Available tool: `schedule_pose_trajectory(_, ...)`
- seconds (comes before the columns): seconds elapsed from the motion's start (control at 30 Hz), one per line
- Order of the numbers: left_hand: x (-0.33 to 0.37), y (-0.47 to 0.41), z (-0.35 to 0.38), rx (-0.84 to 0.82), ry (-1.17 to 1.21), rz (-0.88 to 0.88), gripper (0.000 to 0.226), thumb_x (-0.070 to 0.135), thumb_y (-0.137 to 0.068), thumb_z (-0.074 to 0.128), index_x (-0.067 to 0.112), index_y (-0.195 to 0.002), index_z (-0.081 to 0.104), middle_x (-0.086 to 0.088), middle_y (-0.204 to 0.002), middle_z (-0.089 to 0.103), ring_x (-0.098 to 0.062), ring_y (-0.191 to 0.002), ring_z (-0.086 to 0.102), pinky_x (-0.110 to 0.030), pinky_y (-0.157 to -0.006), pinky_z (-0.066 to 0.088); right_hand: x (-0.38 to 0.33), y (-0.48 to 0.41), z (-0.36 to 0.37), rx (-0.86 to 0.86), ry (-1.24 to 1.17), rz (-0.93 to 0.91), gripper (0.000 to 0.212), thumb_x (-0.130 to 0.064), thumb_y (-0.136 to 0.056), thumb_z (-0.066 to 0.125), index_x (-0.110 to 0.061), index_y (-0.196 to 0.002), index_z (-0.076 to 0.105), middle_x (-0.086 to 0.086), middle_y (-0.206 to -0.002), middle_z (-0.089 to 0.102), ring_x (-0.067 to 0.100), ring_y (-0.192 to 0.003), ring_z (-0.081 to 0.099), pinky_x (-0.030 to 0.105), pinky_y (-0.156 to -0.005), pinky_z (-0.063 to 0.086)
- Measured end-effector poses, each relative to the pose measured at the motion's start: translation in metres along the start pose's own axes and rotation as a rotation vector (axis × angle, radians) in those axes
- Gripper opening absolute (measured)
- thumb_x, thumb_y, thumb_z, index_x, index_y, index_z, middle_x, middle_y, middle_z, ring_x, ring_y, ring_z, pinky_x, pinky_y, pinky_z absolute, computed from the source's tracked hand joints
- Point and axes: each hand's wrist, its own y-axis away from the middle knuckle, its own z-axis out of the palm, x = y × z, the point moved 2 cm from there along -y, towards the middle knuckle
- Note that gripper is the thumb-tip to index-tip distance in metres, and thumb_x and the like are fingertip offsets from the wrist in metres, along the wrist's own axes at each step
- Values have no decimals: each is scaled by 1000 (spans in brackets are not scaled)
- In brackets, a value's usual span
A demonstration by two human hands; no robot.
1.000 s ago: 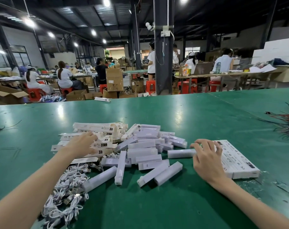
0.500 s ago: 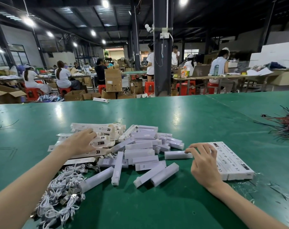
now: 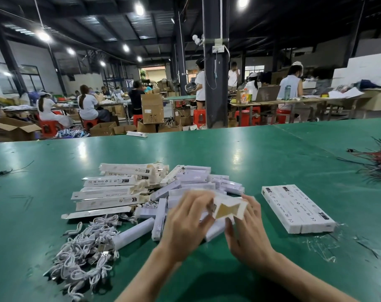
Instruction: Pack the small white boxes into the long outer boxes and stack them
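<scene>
Both hands meet above the pile: the left hand (image 3: 185, 223) curls its fingers round one side of an outer box (image 3: 228, 209) whose brown-lined end gapes open, and the right hand (image 3: 248, 234) pinches the other side, though blur hides the exact grip. The thin flaps could, I judge, crease or tear under too hard a squeeze, and an insert fed in crooked would jam at the mouth. The small white boxes (image 3: 196, 178) lie heaped directly beneath and beyond the hands, the white cables (image 3: 85, 253) tangle against them on the left where a reach might snag, the flat outer boxes (image 3: 109, 191) lie beyond, and the packed stack (image 3: 298, 210) sits apart to the right on the green table (image 3: 250, 153)
</scene>
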Motion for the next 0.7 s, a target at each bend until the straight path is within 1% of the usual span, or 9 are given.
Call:
schedule_pose_trajectory(0.1, 10, 12, 9, 27, 36, -34, 33, 11, -80, 74, 7, -107, 55, -8, -96, 68, -16, -88, 62, -25, -73, 54, -5, -1, 1, -53, 14, 69, 33, -15, -83, 46, -2, -104, 68, 7, -104, 65, 17, -103, 50, 43, -100, 33)
schedule_pose_trajectory(0.2, 12, 18, 12, 58, 82, -63, 45, -1, -71, 79, 7, -109, 55, 0, -106, 60, -15, -91, 62, -25, -76, 54, -5, -6, -4, -61, -3, 103, 39, -16, -83, 47, -3, -115, 64, 7, -113, 63, 14, -110, 47, 42, -97, 33)
schedule_pose_trajectory(0.27, 17, 21, 13, 52, 130, -91, 55, -8, -64, 82, 9, -109, 56, 2, -107, 59, -15, -92, 62, -26, -76, 54, -5, -8, -6, -2, -65, 102, 38, -12, -82, 51, -11, -119, 57, 2, -117, 59, 14, -111, 47, 40, -96, 33)
schedule_pose_trajectory(0.33, 20, 22, 13, 52, 163, -103, 53, -5, -65, 83, 10, -108, 56, 3, -107, 59, -14, -93, 63, -26, -77, 54, -3, -8, -7, 20, -115, 110, 41, -3, -79, 64, -15, -116, 53, -4, -119, 56, 11, -113, 48, 38, -97, 32)
schedule_pose_trajectory(0.4, 21, 20, 11, 44, 180, -124, 49, 3, -69, 81, 12, -109, 56, 4, -107, 58, -11, -95, 62, -21, -83, 52, 2, -7, -4, -36, -156, 135, 47, 10, -71, 74, -14, -110, 59, -6, -114, 61, 8, -112, 51, 43, -97, 34)
schedule_pose_trajectory(0.47, 20, 19, 12, -21, 206, -150, 49, 9, -73, 79, 14, -115, 54, 5, -113, 58, -9, -102, 61, -19, -89, 50, 10, -6, -2, -126, -214, 158, 48, 17, -68, 73, -12, -105, 62, -6, -108, 64, 6, -110, 53, 45, -99, 34)
schedule_pose_trajectory(0.57, 20, 20, 13, -195, 201, -151, 51, 18, -83, 67, 16, -129, 48, 5, -126, 58, -8, -115, 56, -22, -94, 47, 17, -8, -2, -192, -296, 159, 35, 13, -74, 63, -12, -98, 61, -8, -102, 61, -3, -107, 48, 43, -103, 33)
schedule_pose_trajectory(0.6, 20, 20, 14, -231, 200, -161, 52, 19, -84, 64, 17, -133, 46, 5, -128, 59, -7, -116, 55, -22, -94, 47, 18, -10, -4, -191, -301, 155, 32, 13, -75, 61, -11, -96, 60, -7, -99, 61, -3, -105, 48, 41, -104, 32)
schedule_pose_trajectory(0.7, 18, 19, 13, -203, 251, -259, 47, 23, -89, 58, 29, -134, 43, 21, -125, 55, 2, -112, 55, -17, -88, 47, 16, -16, -10, -173, -283, 109, 19, 7, -83, 57, -7, -95, 57, 0, -94, 62, 12, -96, 52, 35, -101, 33)
